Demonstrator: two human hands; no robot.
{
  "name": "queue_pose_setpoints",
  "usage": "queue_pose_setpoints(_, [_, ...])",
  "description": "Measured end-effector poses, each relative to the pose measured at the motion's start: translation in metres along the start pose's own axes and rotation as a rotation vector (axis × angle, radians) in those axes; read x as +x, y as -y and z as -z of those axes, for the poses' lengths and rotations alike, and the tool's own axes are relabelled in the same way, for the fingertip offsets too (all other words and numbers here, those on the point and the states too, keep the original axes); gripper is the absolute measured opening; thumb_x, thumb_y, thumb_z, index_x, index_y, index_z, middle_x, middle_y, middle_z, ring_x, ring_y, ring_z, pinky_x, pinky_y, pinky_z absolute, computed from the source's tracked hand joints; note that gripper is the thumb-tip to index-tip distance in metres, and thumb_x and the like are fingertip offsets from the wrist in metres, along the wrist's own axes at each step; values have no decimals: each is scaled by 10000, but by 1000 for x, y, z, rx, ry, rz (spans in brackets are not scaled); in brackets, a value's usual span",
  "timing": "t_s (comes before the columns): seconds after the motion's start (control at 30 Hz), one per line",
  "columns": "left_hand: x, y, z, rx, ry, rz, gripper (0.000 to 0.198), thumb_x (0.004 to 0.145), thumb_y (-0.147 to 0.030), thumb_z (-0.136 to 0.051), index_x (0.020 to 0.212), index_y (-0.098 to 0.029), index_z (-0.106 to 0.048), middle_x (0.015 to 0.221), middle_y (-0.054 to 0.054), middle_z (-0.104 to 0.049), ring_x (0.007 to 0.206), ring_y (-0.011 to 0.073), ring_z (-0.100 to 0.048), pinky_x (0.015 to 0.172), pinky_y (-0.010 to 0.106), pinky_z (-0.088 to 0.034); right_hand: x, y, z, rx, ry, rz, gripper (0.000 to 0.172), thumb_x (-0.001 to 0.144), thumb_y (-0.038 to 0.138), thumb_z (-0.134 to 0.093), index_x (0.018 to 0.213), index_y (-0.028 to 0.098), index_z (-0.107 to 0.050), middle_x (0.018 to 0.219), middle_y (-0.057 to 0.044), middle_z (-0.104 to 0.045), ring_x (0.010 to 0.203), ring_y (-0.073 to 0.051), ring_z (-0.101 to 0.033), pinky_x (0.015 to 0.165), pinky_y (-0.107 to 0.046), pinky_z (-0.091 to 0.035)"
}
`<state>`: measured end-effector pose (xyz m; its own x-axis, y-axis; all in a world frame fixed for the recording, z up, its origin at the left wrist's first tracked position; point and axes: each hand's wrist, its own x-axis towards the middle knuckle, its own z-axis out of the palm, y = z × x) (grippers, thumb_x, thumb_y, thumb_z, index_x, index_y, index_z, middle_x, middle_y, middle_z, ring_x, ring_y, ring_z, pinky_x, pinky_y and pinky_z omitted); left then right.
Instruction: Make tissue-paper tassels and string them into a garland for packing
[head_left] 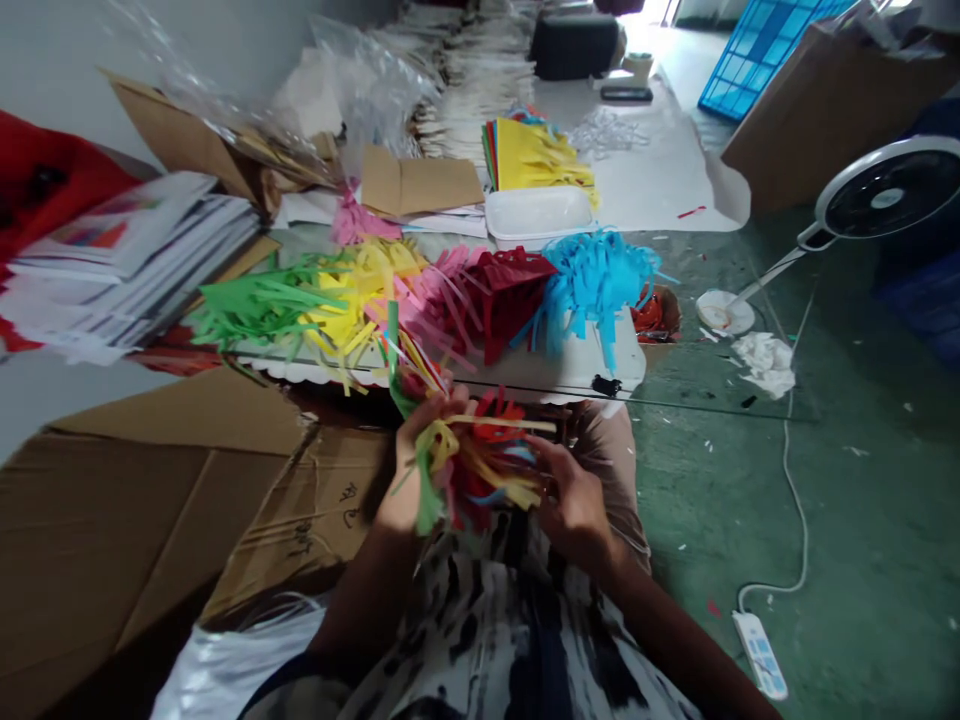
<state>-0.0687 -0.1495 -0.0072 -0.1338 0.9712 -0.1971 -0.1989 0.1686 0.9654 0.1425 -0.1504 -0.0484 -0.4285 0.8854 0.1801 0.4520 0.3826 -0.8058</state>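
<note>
A bunch of multicoloured paper tassels [487,465] hangs over my lap, with red, yellow, green and blue strips. My left hand [421,425] is closed around its gathered end, and some strips stick up past my fingers. At the other side, my right hand [576,500] has its fingers closed on the strip ends, partly blurred. Just beyond, fringed paper piles lie in a row on the table: green [259,300], yellow [371,275], pink [442,290], dark red [502,295] and light blue [596,280].
Behind the row stand a white plastic tray [538,213] and a stack of yellow fringed sheets [536,155]. Papers [135,260] are piled at left above a cardboard box [150,490]. A fan [889,195] stands at right, and a power strip [760,655] lies on the floor.
</note>
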Motion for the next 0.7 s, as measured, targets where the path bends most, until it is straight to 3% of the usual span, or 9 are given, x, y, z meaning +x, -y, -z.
queue_pose_setpoints(0.1, [-1, -20, 23, -206, -26, -23, 337, 846, -501, -715, 1074, -257, -671, 759, -29, -544, 634, 85, -498, 587, 189, -466, 2, -18, 27, 70, 25, -45, 194, 1023, 369, -577, 1080, 239, -709, 824, -11, -705, 703, -169, -640, 661, -275, -504])
queue_pose_setpoints(0.2, [0, -28, 26, -338, 93, 98, 300, 779, -277, -791, 1060, -223, -700, 820, -12, -605, 635, 79, -503, 558, 176, -450, 13, -23, 51, 58, -9, -9, 284, 1036, 373, -585, 803, 220, -639, 693, 17, -580, 632, -140, -530, 612, -268, -419])
queue_pose_setpoints(0.33, [7, -14, -1, -199, 450, 356, 479, 712, -267, -877, 1172, -244, -746, 925, 60, -741, 729, 179, -650, 587, 257, -521, 35, -4, 56, -4, -31, 94, 176, 1022, 315, -603, 888, 222, -669, 789, -8, -637, 711, -158, -578, 660, -283, -424])
queue_pose_setpoints(0.4, [13, -1, -15, -158, 622, 377, 500, 640, -311, -938, 1107, -227, -779, 855, 61, -745, 742, 205, -676, 627, 278, -533, 46, 6, 53, -11, -54, 140, 127, 1005, 248, -585, 923, 222, -679, 855, -28, -672, 757, -170, -606, 679, -288, -436])
queue_pose_setpoints(0.47, [20, 10, -21, -141, 687, 337, 454, 608, -356, -963, 1004, -208, -795, 792, 50, -724, 717, 191, -666, 653, 278, -526, 52, 12, 51, 5, -59, 148, 144, 997, 221, -568, 899, 222, -672, 858, -34, -669, 775, -177, -611, 690, -291, -442])
queue_pose_setpoints(0.53, [25, 16, -17, -104, 646, 303, 391, 614, -368, -966, 921, -202, -790, 759, 32, -698, 673, 154, -629, 643, 259, -506, 54, 11, 53, 52, -45, 101, 186, 1012, 277, -581, 851, 222, -655, 805, -22, -639, 744, -172, -589, 676, -292, -431])
queue_pose_setpoints(0.6, [27, 18, -10, -56, 502, 253, 348, 620, -349, -968, 869, -197, -778, 758, 23, -688, 665, 135, -606, 635, 241, -492, 52, 8, 54, 158, -42, -1, 240, 1029, 368, -590, 846, 223, -648, 766, -3, -605, 686, -152, -543, 635, -284, -406])
queue_pose_setpoints(0.7, [27, 17, -7, -39, 320, 175, 357, 636, -317, -962, 908, -188, -771, 824, 30, -699, 754, 156, -628, 698, 253, -516, 50, 5, 50, 482, -82, -129, 211, 1049, 445, -544, 1047, 256, -638, 753, 30, -550, 618, -133, -478, 575, -265, -387])
